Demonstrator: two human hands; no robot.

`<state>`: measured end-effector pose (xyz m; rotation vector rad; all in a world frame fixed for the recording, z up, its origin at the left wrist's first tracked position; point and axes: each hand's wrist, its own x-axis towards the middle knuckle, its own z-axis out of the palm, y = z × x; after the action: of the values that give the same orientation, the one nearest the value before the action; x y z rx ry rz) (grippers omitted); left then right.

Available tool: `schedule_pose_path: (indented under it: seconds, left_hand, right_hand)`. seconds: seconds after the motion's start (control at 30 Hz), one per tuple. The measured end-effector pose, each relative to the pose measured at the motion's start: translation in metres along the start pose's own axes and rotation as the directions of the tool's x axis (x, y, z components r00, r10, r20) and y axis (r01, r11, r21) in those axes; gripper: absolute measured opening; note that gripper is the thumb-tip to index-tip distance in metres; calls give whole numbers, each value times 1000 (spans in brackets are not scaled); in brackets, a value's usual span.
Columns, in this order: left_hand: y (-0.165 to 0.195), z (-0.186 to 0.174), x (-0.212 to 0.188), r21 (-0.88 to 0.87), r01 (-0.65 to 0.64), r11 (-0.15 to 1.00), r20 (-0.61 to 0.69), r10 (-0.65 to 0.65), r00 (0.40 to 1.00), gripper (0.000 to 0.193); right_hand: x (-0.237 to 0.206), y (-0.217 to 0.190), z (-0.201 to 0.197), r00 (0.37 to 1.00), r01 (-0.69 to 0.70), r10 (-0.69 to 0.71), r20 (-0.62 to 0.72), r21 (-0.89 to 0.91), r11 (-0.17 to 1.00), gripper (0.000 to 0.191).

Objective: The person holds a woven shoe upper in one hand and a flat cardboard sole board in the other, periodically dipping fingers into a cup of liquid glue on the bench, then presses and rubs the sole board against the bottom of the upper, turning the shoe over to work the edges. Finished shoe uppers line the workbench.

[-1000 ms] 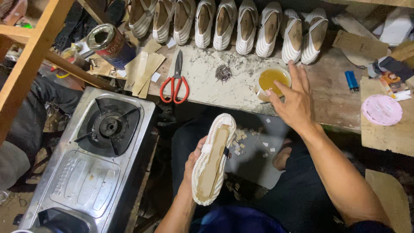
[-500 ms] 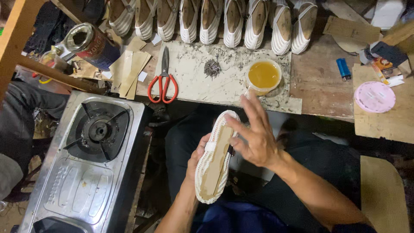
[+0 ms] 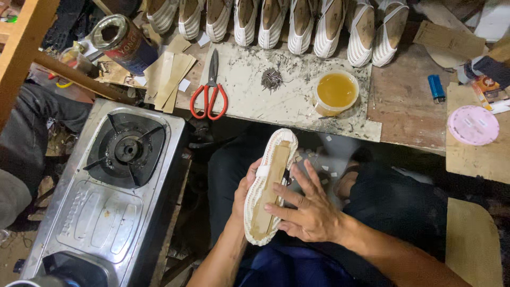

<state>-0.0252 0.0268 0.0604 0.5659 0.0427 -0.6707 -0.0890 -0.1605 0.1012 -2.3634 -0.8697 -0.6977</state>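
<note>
My left hand [image 3: 245, 192] cradles the white woven shoe [image 3: 268, 186] sole-up over my lap, just below the counter's [image 3: 404, 101] near edge, my grip closed around its side. My right hand [image 3: 308, 210] lies open, fingers spread, pressing the tan insole flat; I judge it seated and still unfinished. To the left a gas stove [image 3: 106, 186] crowds my knee. On the counter lie red-handled scissors [image 3: 211, 95], a heap of small nails [image 3: 272, 78], then an open tub of yellow glue [image 3: 336, 91] near the near edge. A row of shoes [image 3: 297, 21] lines the far edge.
</note>
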Motion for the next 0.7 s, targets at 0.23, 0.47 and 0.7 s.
schedule_pose_path:
  seconds: [0.23, 0.47, 0.7]
  left_hand:
    - [-4, 4, 1, 139, -30, 990, 62, 22, 998, 69]
    - [4, 7, 7, 27, 10, 1000, -99, -7, 995, 59]
    - [4, 15, 5, 81, -50, 995, -96, 57, 994, 61]
  right_hand:
    - [17, 44, -24, 898, -398, 436, -68, 302, 866, 58]
    - [-6, -11, 5, 989, -110, 101, 103, 82, 991, 50]
    - [6, 110, -34, 841, -539, 529, -115, -86, 838, 33]
